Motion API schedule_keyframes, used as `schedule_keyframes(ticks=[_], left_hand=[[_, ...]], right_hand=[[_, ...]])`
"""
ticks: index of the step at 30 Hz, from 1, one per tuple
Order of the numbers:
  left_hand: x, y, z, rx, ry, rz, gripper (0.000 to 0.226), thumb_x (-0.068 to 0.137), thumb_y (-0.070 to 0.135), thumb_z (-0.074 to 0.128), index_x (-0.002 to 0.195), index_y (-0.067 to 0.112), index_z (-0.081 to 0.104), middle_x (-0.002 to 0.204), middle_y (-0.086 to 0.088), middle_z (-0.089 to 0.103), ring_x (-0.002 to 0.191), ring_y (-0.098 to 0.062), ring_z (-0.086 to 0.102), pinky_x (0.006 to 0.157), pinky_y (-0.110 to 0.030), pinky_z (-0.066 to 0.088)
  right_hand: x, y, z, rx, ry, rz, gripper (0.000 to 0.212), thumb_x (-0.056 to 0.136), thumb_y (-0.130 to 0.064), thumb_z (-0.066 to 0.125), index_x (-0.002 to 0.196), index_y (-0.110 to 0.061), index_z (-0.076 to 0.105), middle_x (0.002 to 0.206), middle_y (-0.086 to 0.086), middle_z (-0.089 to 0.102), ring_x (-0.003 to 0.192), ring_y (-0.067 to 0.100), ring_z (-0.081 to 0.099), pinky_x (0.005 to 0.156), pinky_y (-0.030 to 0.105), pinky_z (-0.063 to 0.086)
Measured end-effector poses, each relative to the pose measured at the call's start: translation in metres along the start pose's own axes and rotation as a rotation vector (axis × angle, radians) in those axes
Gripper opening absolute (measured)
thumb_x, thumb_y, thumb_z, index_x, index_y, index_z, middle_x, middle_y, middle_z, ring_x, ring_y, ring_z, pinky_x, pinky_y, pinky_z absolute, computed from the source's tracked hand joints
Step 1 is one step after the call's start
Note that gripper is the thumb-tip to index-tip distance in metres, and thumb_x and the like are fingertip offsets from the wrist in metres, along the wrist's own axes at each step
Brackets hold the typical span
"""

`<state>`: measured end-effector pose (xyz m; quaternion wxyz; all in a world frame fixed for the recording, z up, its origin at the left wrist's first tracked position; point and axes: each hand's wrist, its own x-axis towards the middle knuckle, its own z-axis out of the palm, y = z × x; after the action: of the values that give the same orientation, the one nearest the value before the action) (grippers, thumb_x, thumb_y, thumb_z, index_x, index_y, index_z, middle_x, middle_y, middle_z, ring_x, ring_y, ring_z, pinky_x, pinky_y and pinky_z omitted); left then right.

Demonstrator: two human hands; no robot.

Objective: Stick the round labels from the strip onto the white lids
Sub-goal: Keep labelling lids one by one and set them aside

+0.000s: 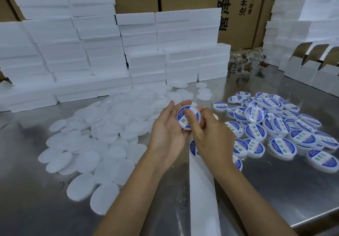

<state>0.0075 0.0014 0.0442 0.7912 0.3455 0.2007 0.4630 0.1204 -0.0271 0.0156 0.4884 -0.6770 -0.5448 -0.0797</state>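
My left hand point(166, 131) grips a white lid point(183, 115) from below, its fingers curled round the rim, above the table's middle. A blue and white round label covers the lid's top. My right hand point(211, 134) is over it, one finger pressing on the label. Below my hands the white backing strip point(201, 195) runs toward me, with one round label point(193, 148) partly hidden under my right hand. A heap of bare white lids point(102, 131) lies to the left. Several labelled lids point(275, 127) are piled to the right.
The steel table point(275, 190) ends at a front edge at lower right. White foam boxes point(110, 52) are stacked along the back and at far right, with brown cartons behind. Small glass bottles point(244, 63) lie at the back; open white cardboard boxes point(308, 70) stand right.
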Motion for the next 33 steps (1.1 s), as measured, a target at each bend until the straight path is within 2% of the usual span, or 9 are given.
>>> schedule_keyframes(ticks=[5,8,11,16,19,24,27,30,33], left_hand=[[-0.001,-0.003,0.002,0.019,0.003,-0.002,0.042,0.103,0.039,0.042,0.114,0.007,0.066,0.107,-0.011,0.072,0.105,-0.024,0.067,0.097,-0.036,0.053],[-0.002,-0.003,0.004,0.010,-0.005,-0.026,0.045,0.104,0.041,0.039,0.123,0.007,0.061,0.118,-0.017,0.071,0.110,-0.029,0.065,0.099,-0.037,0.053],[-0.002,-0.002,0.004,-0.002,-0.013,-0.037,0.048,0.105,0.044,0.038,0.127,0.007,0.059,0.125,-0.022,0.067,0.115,-0.034,0.061,0.105,-0.043,0.048],[-0.001,0.001,0.001,-0.043,-0.042,-0.020,0.040,0.105,0.036,0.039,0.121,0.007,0.061,0.122,-0.021,0.069,0.116,-0.032,0.063,0.100,-0.038,0.052],[0.003,-0.003,0.000,0.244,-0.025,0.077,0.026,0.105,0.014,0.043,0.125,0.012,0.060,0.118,-0.012,0.071,0.105,-0.021,0.070,0.090,-0.032,0.058],[0.002,-0.001,-0.007,0.818,0.042,0.336,0.028,0.098,0.004,0.062,0.124,0.013,0.065,0.105,-0.004,0.072,0.070,-0.012,0.069,0.066,-0.023,0.056],[-0.001,0.003,-0.007,0.748,0.141,0.381,0.018,0.093,0.009,0.071,0.110,0.006,0.069,0.084,-0.006,0.076,0.051,-0.019,0.067,0.053,-0.023,0.054],[-0.002,0.005,-0.006,0.665,0.253,0.411,0.009,0.093,0.012,0.071,0.097,0.004,0.072,0.081,-0.011,0.076,0.063,-0.022,0.073,0.051,-0.025,0.057],[-0.001,0.003,-0.007,0.615,0.277,0.396,0.015,0.095,0.015,0.069,0.094,0.000,0.070,0.081,-0.013,0.076,0.068,-0.021,0.075,0.051,-0.028,0.058]], right_hand=[[0.001,0.007,-0.001,0.028,-0.012,0.002,0.060,0.097,-0.053,0.023,0.100,-0.014,0.067,0.068,0.003,0.065,0.060,0.023,0.061,0.053,0.031,0.039],[-0.002,0.006,-0.001,-0.035,-0.023,-0.002,0.056,0.092,-0.073,0.021,0.089,-0.027,0.052,0.058,-0.011,0.051,0.054,0.014,0.052,0.049,0.027,0.026],[-0.004,0.004,0.000,-0.093,-0.066,0.006,0.065,0.079,-0.089,0.023,0.096,-0.032,0.049,0.058,-0.015,0.049,0.057,0.009,0.045,0.052,0.028,0.029],[-0.003,0.005,0.000,-0.041,-0.086,-0.044,0.046,0.094,-0.065,0.017,0.086,-0.024,0.038,0.057,-0.011,0.045,0.059,0.025,0.054,0.050,0.032,0.028],[-0.003,0.006,0.003,0.057,-0.095,-0.004,0.044,0.099,-0.058,0.021,0.091,-0.024,0.046,0.070,-0.001,0.062,0.070,0.030,0.058,0.059,0.038,0.040],[0.001,0.011,0.005,0.308,-0.070,0.138,0.033,0.105,-0.038,0.037,0.077,-0.024,0.044,0.060,-0.006,0.051,0.059,0.016,0.050,0.055,0.035,0.033],[-0.002,0.011,0.004,0.336,-0.121,0.101,0.036,0.103,-0.048,0.037,0.072,-0.030,0.038,0.058,-0.007,0.049,0.056,0.013,0.046,0.055,0.035,0.033],[-0.008,0.008,0.004,0.244,-0.206,0.060,0.052,0.091,-0.071,0.037,0.068,-0.024,0.034,0.054,-0.008,0.046,0.055,0.014,0.046,0.054,0.033,0.034],[-0.008,0.006,0.005,0.260,-0.207,0.066,0.050,0.094,-0.063,0.040,0.063,-0.025,0.034,0.053,-0.010,0.047,0.054,0.012,0.046,0.054,0.031,0.033]])
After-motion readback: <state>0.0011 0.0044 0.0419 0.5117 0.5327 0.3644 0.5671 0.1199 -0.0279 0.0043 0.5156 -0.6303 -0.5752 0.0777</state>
